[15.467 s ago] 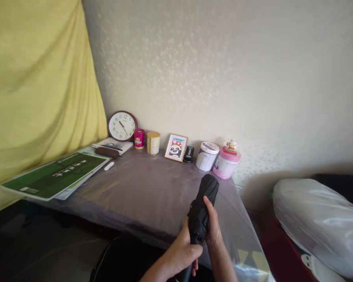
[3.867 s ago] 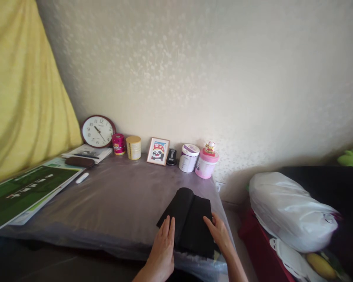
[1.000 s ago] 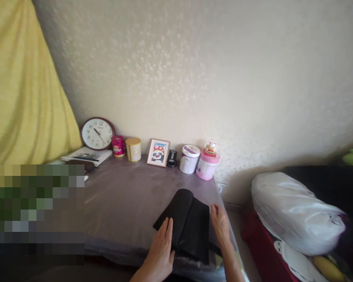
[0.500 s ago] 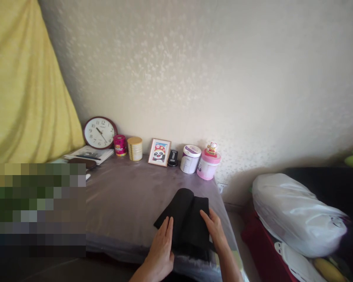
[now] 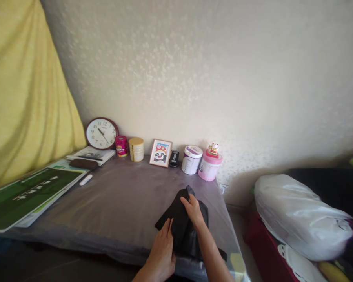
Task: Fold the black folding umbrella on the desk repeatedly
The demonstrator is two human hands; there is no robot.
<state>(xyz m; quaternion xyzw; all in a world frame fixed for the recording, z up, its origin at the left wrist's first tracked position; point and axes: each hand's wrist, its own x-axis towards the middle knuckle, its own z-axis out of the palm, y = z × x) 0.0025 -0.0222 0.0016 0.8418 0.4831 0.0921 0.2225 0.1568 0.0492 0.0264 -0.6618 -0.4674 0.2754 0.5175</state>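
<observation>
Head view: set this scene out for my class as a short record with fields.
Left hand: on the black fabric, left side
Right hand: on the fabric's far part
Fabric lies on: table, toward its right end
Row, left to right: clock, magenta can, yellow can, picture, black object, white tub, pink tub
On pink tub: figurine

Worn on my head, the single camera faced forward and down: wall at twelve o'clock, table nearer, at seven.

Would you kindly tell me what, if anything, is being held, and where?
The right hand grips the black fabric near its far end; the left hand rests at its near left side, its grip unclear.
</observation>
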